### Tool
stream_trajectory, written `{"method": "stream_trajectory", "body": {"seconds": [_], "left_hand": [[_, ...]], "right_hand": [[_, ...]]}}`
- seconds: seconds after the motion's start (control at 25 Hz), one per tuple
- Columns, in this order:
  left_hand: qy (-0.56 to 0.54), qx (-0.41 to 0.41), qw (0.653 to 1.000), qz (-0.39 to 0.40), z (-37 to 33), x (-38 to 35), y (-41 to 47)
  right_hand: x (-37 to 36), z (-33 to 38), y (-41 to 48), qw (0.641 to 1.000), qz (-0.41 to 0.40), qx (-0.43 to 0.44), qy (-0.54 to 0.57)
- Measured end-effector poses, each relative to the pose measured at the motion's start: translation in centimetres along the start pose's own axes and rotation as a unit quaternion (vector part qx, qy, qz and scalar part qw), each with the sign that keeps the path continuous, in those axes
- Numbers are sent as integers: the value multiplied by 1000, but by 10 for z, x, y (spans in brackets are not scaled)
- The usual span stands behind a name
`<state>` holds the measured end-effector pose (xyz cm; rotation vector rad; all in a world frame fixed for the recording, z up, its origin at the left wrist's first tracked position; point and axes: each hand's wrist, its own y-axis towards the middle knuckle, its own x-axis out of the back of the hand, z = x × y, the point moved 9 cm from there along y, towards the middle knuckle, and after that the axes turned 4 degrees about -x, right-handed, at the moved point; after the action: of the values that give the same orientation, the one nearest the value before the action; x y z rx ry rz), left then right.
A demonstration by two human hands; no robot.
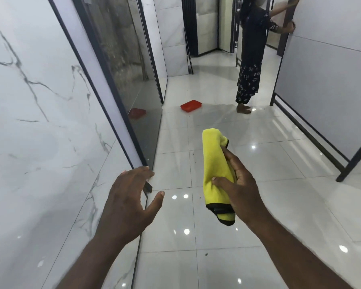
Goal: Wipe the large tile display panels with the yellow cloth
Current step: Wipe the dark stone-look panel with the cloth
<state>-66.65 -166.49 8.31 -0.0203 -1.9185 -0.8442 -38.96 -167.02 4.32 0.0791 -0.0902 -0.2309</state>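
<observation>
— Nearest, the left hand (129, 197)?
— Spread, holding nothing, fingertips near the dark edge of the marble panel (40, 122).
— And the yellow cloth (216, 174)?
— Folded, gripped in the right hand (241, 190), just beside the left.

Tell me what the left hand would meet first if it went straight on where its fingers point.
Most likely the dark-framed edge of the white marble panel: the left hand points at its lower corner, seemingly almost touching, though depth is unclear.
</observation>
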Motion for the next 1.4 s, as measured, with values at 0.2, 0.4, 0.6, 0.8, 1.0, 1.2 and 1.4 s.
{"method": "stream_trajectory", "body": {"seconds": [0.2, 0.4, 0.6, 0.8, 1.0, 1.2, 1.4], "left_hand": [[-18, 2, 1000, -12, 51, -68, 92], [-58, 23, 998, -25, 130, -143, 208], [-93, 9, 996, -5, 181, -209, 349], [-67, -50, 996, 30, 213, -280, 463], [-14, 19, 999, 24, 273, -337, 568], [56, 85, 994, -25, 328, -337, 660], [79, 178, 975, -105, 401, -319, 694]], "right_hand": [[2, -17, 123, 999, 3, 17, -33], [-11, -22, 270, 997, 5, 21, -79], [4, -24, 403, 994, -9, 9, -110], [24, -47, 530, 996, -31, 0, -81], [0, -69, 702, 997, 49, -6, 61], [-65, -57, 851, 981, 136, -24, 135], [-172, -31, 962, 964, 222, -13, 144]]}}
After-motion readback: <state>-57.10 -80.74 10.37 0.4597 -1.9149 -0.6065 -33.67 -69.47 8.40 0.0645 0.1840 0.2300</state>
